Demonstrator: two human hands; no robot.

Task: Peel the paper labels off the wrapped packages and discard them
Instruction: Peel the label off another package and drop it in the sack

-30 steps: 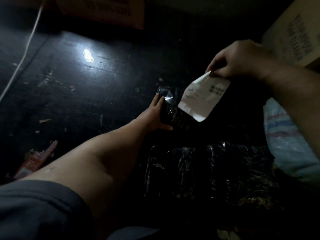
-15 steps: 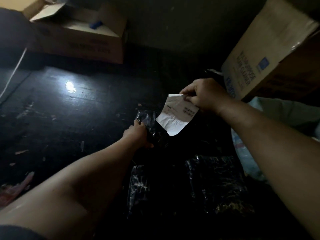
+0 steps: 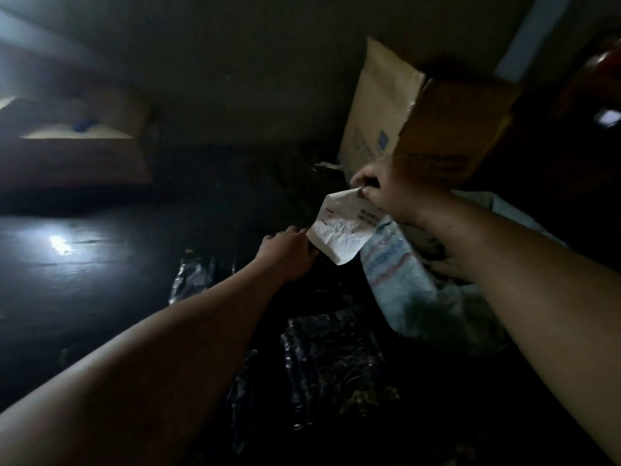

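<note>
My right hand point(image 3: 386, 190) pinches the top edge of a crumpled white paper label point(image 3: 339, 230), which hangs free in the air above the dark floor. My left hand point(image 3: 289, 250) reaches forward with its fingertips touching the label's lower left edge; what lies under that hand is too dark to tell. A black plastic-wrapped package point(image 3: 193, 277) lies just left of my left forearm. Another black wrapped package point(image 3: 336, 361) lies nearer to me between my two arms.
A woven white sack with blue and red stripes point(image 3: 403, 284) gapes open right below the label. An open cardboard box point(image 3: 420, 122) stands behind my right hand. Another cardboard box point(image 3: 77, 142) sits far left. The dark glossy floor point(image 3: 84, 264) reflects a lamp.
The view has tilted up and right. My right hand carried the label to the right, over the striped sack. My left hand left the package and rose to the label's edge.
</note>
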